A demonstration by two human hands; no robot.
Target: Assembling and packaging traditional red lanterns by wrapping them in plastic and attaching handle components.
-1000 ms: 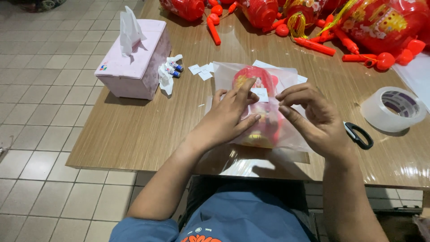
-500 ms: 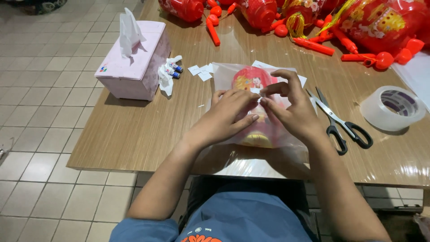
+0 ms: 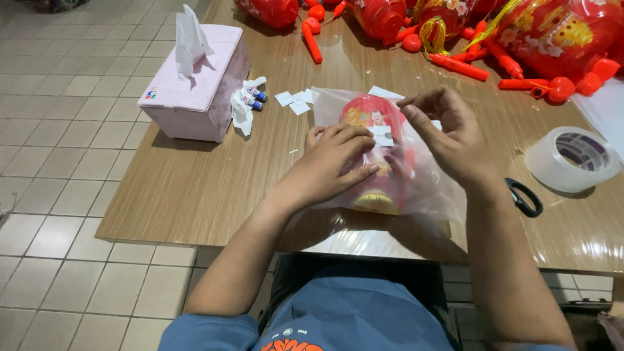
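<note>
On the wooden bench (image 3: 195, 188), the left hand (image 3: 335, 162) presses flat on the light, slippery bagged red lantern (image 3: 377, 156), while the right hand (image 3: 448, 140) hovers, fingers (image 3: 416, 107) loosely curled, empty.

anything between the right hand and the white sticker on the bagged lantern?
Nothing visible. The right hand hovers just right of the white sticker on the bagged lantern; the left hand presses the bag beside it, not between them.

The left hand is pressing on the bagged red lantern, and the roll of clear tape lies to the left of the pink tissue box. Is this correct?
Not quite. In the head view the roll of clear tape lies far right of the pink tissue box, near the table's right edge. The left hand does press on the bagged red lantern.
</note>
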